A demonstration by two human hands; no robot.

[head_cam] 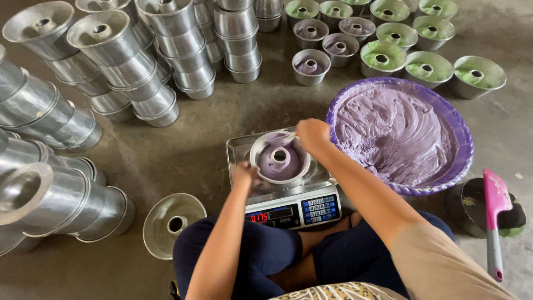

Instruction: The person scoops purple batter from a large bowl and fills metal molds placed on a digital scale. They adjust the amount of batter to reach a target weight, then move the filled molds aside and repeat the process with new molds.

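1. I am looking down at a person sitting cross-legged on the floor (183, 150), working over a digital scale (288, 194) set just in front of their knees.
2. The ring mould (279, 158) is sitting on the scale's steel pan, directly between the two hands. It is round with a centre tube, so it has no long axis to line up with.
3. The right hand (312, 136) is hovering at the mould's far right rim, its fingers curled closed around a thin light tool whose tip is reaching into the mould; what kind of tool it is I cannot tell.
4. The left hand (245, 173) is resting at the mould's near left rim, fingers bent against the edge. I cannot tell whether it is truly pinching the rim or only steadying it.
5. Both hands are touching or almost touching the mould; the right is the one working inside it.
6. The mould is looking shiny aluminium outside and is holding purple batter, smoothed around the tube.
7. The big purple basin (461, 139) of the same batter is lying just right of the scale, within the right arm's reach.
8. An empty mould (173, 224) is lying on its side near the left knee, and stacks of empty moulds (139, 61) are standing far left.
9. Filled moulds, purple and green (383, 55), are sitting far right, and a pink spatula (494, 216) is resting on a dark lid at the near right.
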